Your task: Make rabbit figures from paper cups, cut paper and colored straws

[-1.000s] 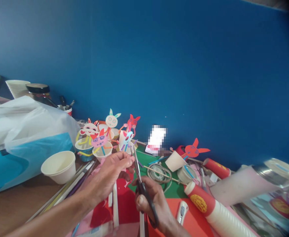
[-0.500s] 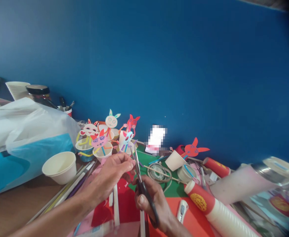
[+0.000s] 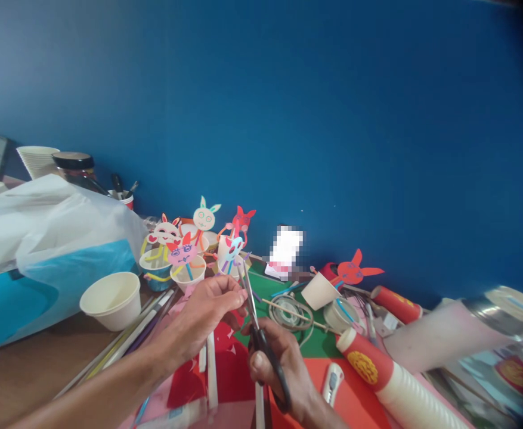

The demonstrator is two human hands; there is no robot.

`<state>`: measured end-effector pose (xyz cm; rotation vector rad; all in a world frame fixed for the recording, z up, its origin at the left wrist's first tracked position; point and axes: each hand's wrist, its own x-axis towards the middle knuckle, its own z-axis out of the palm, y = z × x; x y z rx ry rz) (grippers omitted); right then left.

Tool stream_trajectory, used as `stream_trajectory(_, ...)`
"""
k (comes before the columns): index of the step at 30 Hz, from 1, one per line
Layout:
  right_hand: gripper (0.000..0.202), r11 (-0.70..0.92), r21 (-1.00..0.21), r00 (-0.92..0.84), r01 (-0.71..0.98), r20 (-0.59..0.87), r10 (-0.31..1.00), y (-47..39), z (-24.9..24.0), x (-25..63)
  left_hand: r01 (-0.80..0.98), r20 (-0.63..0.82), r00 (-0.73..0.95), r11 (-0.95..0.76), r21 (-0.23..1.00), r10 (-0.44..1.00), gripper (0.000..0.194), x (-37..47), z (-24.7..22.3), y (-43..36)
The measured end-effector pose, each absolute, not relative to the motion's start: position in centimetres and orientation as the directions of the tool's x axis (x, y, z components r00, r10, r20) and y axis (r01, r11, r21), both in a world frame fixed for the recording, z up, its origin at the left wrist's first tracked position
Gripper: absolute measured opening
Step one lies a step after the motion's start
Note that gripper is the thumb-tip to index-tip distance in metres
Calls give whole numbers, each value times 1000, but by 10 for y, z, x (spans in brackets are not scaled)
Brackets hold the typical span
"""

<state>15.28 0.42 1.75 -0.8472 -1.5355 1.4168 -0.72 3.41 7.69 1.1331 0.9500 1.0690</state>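
My right hand [image 3: 283,363] grips a pair of scissors [image 3: 268,360] by the black handles, its narrow metal blades pointing up and away, slightly apart. Beside the blades, the thumb and fingers of my left hand [image 3: 219,301] are pinched together. Whatever they hold is too small or hidden to make out. Below both hands lies red paper [image 3: 189,375] with small pale scraps and white strips [image 3: 212,369] on it. Just beyond the fingertips, a pale blue paper animal figure [image 3: 231,251] rises from a white cup.
More paper animal figures in cups [image 3: 183,253] stand at the back. A white bowl [image 3: 113,301] is on the left. To the right lie a box cutter [image 3: 333,384], a tape roll [image 3: 288,311], a tipped cup [image 3: 320,292] and a stack of cups [image 3: 417,393]. A blue wall [image 3: 333,119] closes the back.
The view has shifted slightly, so the table things sit a little further right. Both hands keep nearly the same pose at the scissors. A few more pale scraps show on the red paper.
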Motion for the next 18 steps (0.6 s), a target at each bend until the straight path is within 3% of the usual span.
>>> stream_trajectory(8,39,73,-992,-418,-102,110,902,5,14,154,-158,-63,248,105,982,967,17,-9,76,35)
stream_trajectory(18,45,172,-985,-438,-29,167,883,4,25,153,-168,-64,269,113,979,961,12,-9,76,37)
